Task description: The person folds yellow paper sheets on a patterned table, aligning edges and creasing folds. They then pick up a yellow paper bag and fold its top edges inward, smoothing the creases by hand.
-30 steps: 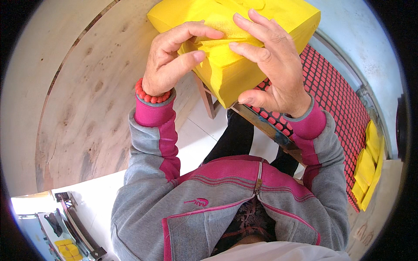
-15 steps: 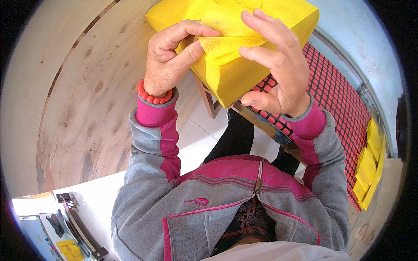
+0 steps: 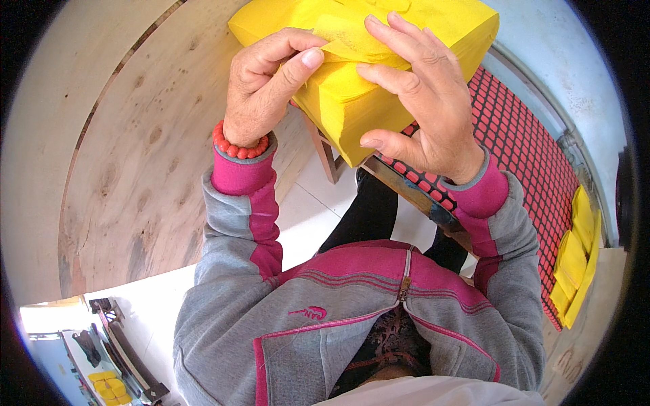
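A boxy stack of folded yellow fabric [image 3: 345,125] rests on a low support in front of me. With thumb and forefinger my left hand [image 3: 261,84] pinches the edge of a thin yellow fabric piece [image 3: 342,46] on top of the stack. A red bead bracelet [image 3: 240,150] circles my left wrist. Over the stack's right side my right hand [image 3: 430,101] has its fingers spread, thumb apart. Its fingertips lie at or just above the top layers; whether they touch cannot be made out.
Wooden boarding [image 3: 142,162] lies to my left. At right stretches a red-and-black patterned mat [image 3: 514,128], with folded yellow pieces [image 3: 575,264] at its far right end. A wooden leg [image 3: 323,152] stands under the stack. More yellow bundles [image 3: 108,389] sit at lower left.
My left thumb has moved up, closing toward the forefinger on the fabric edge. My right hand has shifted slightly left over the stack, fingers still spread.
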Available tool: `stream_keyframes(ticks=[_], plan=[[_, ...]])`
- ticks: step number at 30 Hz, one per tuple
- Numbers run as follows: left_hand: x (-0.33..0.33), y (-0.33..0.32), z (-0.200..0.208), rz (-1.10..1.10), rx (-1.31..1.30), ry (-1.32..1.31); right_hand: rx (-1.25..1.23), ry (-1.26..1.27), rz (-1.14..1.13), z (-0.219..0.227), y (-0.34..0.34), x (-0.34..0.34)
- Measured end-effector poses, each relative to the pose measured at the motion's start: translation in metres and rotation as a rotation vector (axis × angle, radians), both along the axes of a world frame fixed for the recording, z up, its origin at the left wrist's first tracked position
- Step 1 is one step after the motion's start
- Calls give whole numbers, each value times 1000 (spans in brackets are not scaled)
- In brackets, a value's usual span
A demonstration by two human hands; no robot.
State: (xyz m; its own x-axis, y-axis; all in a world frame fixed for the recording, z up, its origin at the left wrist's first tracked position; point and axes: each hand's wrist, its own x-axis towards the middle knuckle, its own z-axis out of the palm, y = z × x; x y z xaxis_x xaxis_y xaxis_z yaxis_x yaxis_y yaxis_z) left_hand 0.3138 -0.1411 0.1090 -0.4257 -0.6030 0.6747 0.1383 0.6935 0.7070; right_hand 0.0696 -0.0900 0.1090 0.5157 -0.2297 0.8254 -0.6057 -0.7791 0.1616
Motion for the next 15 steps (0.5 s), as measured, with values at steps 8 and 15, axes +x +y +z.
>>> stream_keyframes(ticks=[8, 15], plan=[[0, -3, -1, -10, -31, 7, -1, 27, 2, 13, 6, -5], [1, -4, -3, -8, -33, 15, -121, 112, -122, -1, 0, -2]])
